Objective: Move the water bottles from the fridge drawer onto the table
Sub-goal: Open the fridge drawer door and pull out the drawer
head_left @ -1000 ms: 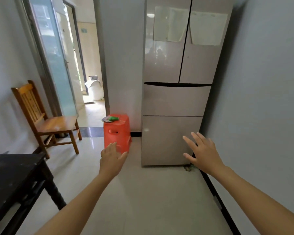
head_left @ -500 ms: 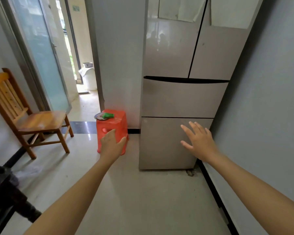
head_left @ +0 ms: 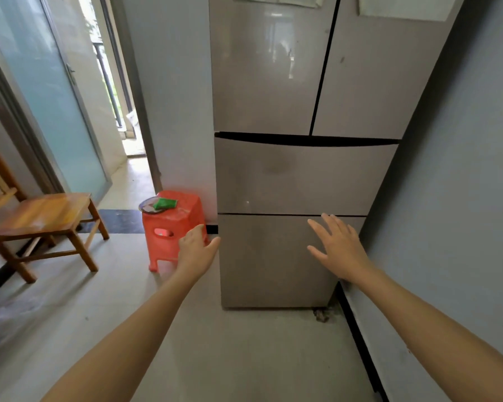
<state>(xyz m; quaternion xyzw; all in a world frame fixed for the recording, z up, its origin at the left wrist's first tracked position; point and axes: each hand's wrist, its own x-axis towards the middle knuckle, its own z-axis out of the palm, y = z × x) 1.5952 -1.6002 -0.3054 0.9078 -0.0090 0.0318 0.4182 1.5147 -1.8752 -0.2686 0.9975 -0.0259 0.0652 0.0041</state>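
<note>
A tall beige fridge [head_left: 299, 91] stands ahead against the right wall, with two upper doors and two drawers below. The upper drawer [head_left: 302, 178] and the lower drawer [head_left: 270, 262] are both shut, so no water bottles show. My left hand [head_left: 196, 250] reaches forward near the lower drawer's left edge, fingers together and empty. My right hand [head_left: 336, 246] is spread open in front of the lower drawer's upper right part, holding nothing. The table is out of view.
An orange plastic stool [head_left: 172, 227] with a small dish and a green packet [head_left: 164, 203] stands just left of the fridge. A wooden chair [head_left: 41, 216] sits at the left wall. A glass door and an open doorway [head_left: 122, 91] lie behind. Grey wall [head_left: 462, 198] runs close on the right.
I have walked closer to the fridge, which now fills more of the view. The dark table at lower left has dropped out of view. Both hands stay raised and empty.
</note>
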